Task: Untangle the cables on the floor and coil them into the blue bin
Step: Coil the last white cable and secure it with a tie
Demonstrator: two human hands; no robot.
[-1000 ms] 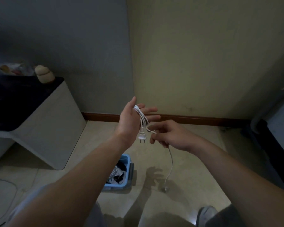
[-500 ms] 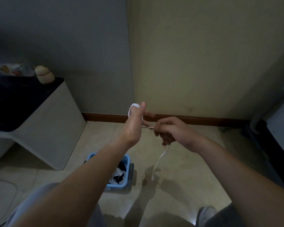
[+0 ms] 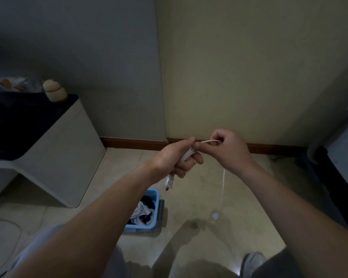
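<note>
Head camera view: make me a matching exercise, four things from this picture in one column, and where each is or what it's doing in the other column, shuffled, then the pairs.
Things
1. plug
2. blue bin
3. left hand
4. right hand

Place or state
A. pinches a strand of the white cable
B. stands on the floor with other cables inside
C. dangles under the left hand
D. grips the coiled loops

Pairs: 1-C, 2-B, 3-D, 4-A

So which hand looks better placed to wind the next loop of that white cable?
Probably the right hand: it pinches the free strand of the white cable, whose tail hangs below it. The left hand is busy gripping the wound loops, plug dangling beneath.
</note>
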